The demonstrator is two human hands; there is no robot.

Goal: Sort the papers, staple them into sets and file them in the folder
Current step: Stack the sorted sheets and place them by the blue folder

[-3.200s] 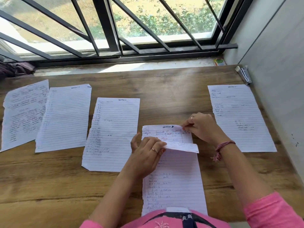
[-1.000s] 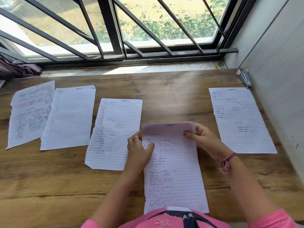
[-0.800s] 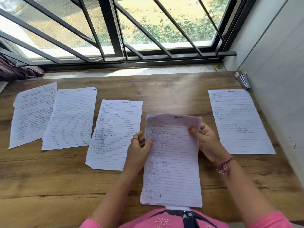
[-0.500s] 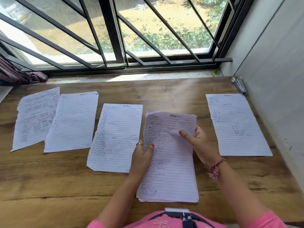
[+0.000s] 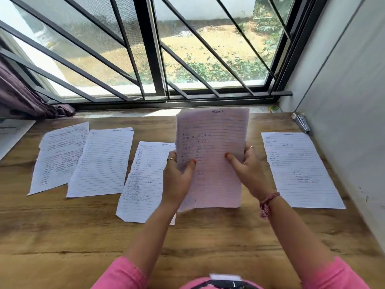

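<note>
I hold a stack of lined handwritten papers [image 5: 212,142] upright above the wooden table [image 5: 62,236], lifted clear of it. My left hand [image 5: 177,178] grips its left edge, thumb on the front. My right hand [image 5: 248,172] grips the right edge the same way. Four more lined sheets lie flat: one at far left [image 5: 60,157], a mostly blank one [image 5: 104,163] beside it, one [image 5: 143,182] just left of my hands, and one at the right [image 5: 298,170]. A silver stapler [image 5: 301,122] lies at the table's back right corner. No folder is in view.
A barred window [image 5: 150,59] runs along the table's far side, a grey wall [image 5: 343,101] along the right. A purple curtain [image 5: 23,97] hangs at the left. Another paper's corner [image 5: 10,134] pokes in at the far left edge. A small green item [image 5: 274,109] sits on the sill.
Both hands squared the centre stack, then lifted it off the table and stood it upright. The camera tilted up toward the window.
</note>
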